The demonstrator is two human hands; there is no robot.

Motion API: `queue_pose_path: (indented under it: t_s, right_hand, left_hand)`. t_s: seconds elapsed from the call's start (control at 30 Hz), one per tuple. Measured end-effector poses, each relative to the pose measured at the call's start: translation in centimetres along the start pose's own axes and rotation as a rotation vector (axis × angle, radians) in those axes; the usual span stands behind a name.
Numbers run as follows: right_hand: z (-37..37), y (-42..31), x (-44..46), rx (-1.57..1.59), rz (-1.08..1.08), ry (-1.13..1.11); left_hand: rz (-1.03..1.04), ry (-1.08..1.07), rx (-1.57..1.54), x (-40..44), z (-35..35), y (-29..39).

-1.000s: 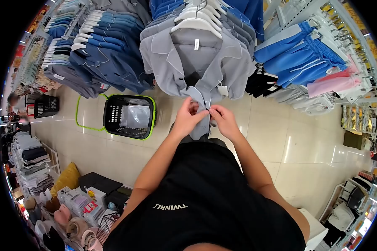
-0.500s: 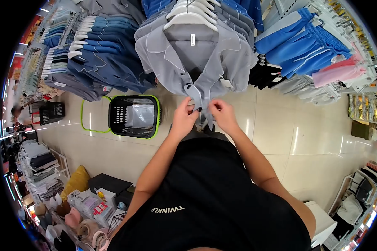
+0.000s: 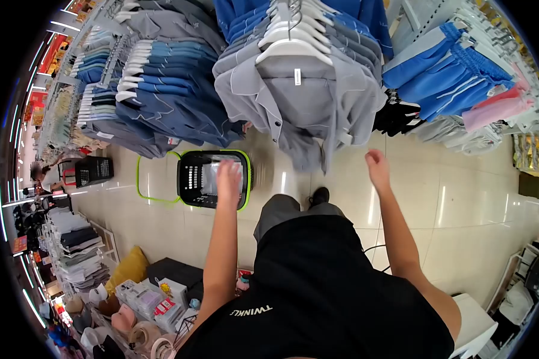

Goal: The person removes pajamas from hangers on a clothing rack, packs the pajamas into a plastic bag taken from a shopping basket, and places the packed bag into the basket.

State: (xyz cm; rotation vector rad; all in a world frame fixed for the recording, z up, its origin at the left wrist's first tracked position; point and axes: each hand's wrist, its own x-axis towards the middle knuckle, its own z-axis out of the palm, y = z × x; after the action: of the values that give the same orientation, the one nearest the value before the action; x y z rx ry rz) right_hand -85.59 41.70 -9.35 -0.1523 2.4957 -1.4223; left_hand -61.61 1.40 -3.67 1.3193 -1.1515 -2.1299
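Note:
A grey pyjama shirt with pale piping [image 3: 305,102] hangs on a white hanger [image 3: 293,50] at the front of the rack, its front unfastened and its lower part bunched. Both my hands are off it. My left hand [image 3: 228,180] is slightly blurred in front of the shopping basket [image 3: 245,179], fingers stretched out with nothing in them. To the right of the shirt's hem is my right hand [image 3: 377,167], empty, its fingers loosely bent and apart from the cloth. A clear plastic-wrapped packet [image 3: 212,173] lies in the basket, partly hidden by my left hand.
Blue pyjama shirts [image 3: 167,102] hang at the left, blue shorts [image 3: 443,78] at the right. Hats [image 3: 123,318] and boxed goods [image 3: 153,299] are at the lower left, near a yellow cushion [image 3: 129,266]. A white stool [image 3: 473,323] stands at the lower right. Another person [image 3: 45,175] is far left.
Both hands have let go of the grey shirt's front edges and moved apart, left hand leftward and right hand rightward. The shirt front now hangs looser, and the whole view has shifted.

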Motion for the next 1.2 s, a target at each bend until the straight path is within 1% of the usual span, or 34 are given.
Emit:
queue_pose_path:
  t_s: [0.03, 0.07, 0.1, 0.13, 0.17, 0.2, 0.23, 0.27, 0.3, 0.37, 0.43, 0.47, 0.5, 0.53, 0.57, 0.63, 0.73, 0.8, 0.83, 0.87, 0.9, 0.97, 1.0, 1.03, 1.1, 1.13, 1.17, 1.2]
  right_hand:
    - [-0.3, -2.7, 0.9, 0.039, -0.030, 0.069]
    - [-1.0, -5.9, 1.7, 0.083, -0.062, 0.149]
    - [-1.3, -8.0, 2.7, 0.076, -0.068, 0.141]
    - [-1.5, -9.8, 3.7, 0.053, -0.217, 0.186]
    - [-1.7, -11.6, 4.5, 0.031, -0.367, 0.232]
    - [-1.8, -13.9, 5.0, 0.022, -0.375, 0.226]
    - [-1.9, -16.4, 5.4, -0.032, -0.484, 0.259]
    - [-1.6, -18.4, 5.8, -0.086, -0.592, 0.297]
    - [-1.1, -20.0, 6.5, -0.096, -0.598, 0.308]
    - [-0.2, -22.6, 7.4, -0.316, -0.800, 0.305]
    - [0.8, -24.1, 7.7, -0.360, -0.805, 0.322]
    - [1.4, -24.6, 8.1, -0.390, -0.802, 0.317]
    - [1.8, -25.0, 8.5, -0.407, -0.828, 0.328]
    - [2.2, -25.1, 8.6, -0.463, -0.785, 0.366]
    - [2.6, -25.1, 8.9, -0.516, -0.741, 0.406]
    - [3.0, -25.5, 9.3, -0.530, -0.749, 0.435]
    - [3.7, -25.9, 9.6, -0.543, -0.680, 0.476]
    - [3.4, -25.9, 9.7, -0.527, -0.669, 0.513]
    - [3.0, -25.4, 9.9, -0.491, -0.641, 0.469]
    - [2.7, -24.9, 10.1, -0.454, -0.611, 0.422]
    - [2.2, -24.3, 10.3, -0.449, -0.615, 0.435]
    - [0.8, -23.2, 10.5, -0.464, -0.596, 0.338]
    - [0.2, -23.6, 9.9, -0.384, -0.624, 0.363]
    - [-0.5, -23.7, 9.6, -0.379, -0.631, 0.364]
    - [-2.3, -24.1, 9.4, -0.326, -0.510, 0.137]
    - [-3.1, -24.7, 9.2, -0.290, -0.459, 0.064]
    - [-4.0, -25.3, 8.8, -0.300, -0.462, -0.016]
    - [-4.8, -25.5, 8.8, -0.312, -0.434, -0.062]
  left_hand:
    - [0.118, -0.004, -0.056, -0.2, 0.7, 2.8]
    - [0.177, 0.040, -0.017, -0.1, 1.6, 4.2]
    - [0.233, 0.043, 0.020, 0.2, 2.3, 5.5]
    - [0.300, 0.042, 0.008, -0.3, 3.7, 7.0]
    - [0.296, 0.049, -0.003, -0.5, 5.1, 8.1]
    - [0.490, 0.005, 0.110, -0.5, 6.6, 9.0]
    - [0.687, -0.043, 0.224, -0.4, 8.1, 10.0]
    - [0.800, -0.034, 0.374, -0.4, 9.6, 10.8]
    - [0.911, -0.030, 0.525, -0.4, 11.2, 11.5]
    - [1.098, -0.050, 0.658, 0.6, 14.6, 12.1]
    - [1.338, -0.056, 0.769, 1.8, 17.9, 12.7]
    - [1.349, -0.053, 0.737, 2.3, 19.1, 13.0]
    - [1.385, 0.038, 0.852, 3.1, 20.2, 12.9]
    - [1.412, 0.134, 0.968, 4.0, 21.0, 12.7]
    - [1.421, 0.147, 0.934, 4.9, 21.4, 12.7]
    - [1.463, 0.213, 0.981, 7.0, 21.6, 13.2]
    - [1.428, 0.172, 1.021, 7.9, 20.5, 14.0]
    - [1.459, 0.149, 1.033, 7.8, 19.4, 14.8]
    - [1.480, 0.149, 1.019, 7.7, 18.7, 15.4]
    - [1.466, 0.100, 1.038, 7.6, 17.8, 15.9]
    - [1.449, 0.052, 1.061, 7.5, 16.9, 16.3]
    - [1.450, 0.016, 1.080, 7.3, 15.4, 16.9]
    - [1.436, -0.017, 1.103, 7.1, 14.9, 17.1]
    - [1.442, -0.009, 1.102, 6.6, 14.7, 17.2]
    - [1.401, -0.120, 1.100, 5.7, 14.0, 17.7]
    - [1.358, -0.146, 1.122, 5.2, 13.8, 18.1]
    - [1.359, -0.133, 1.127, 4.8, 13.6, 18.4]
    - [1.318, -0.186, 1.138, 4.5, 13.4, 18.7]
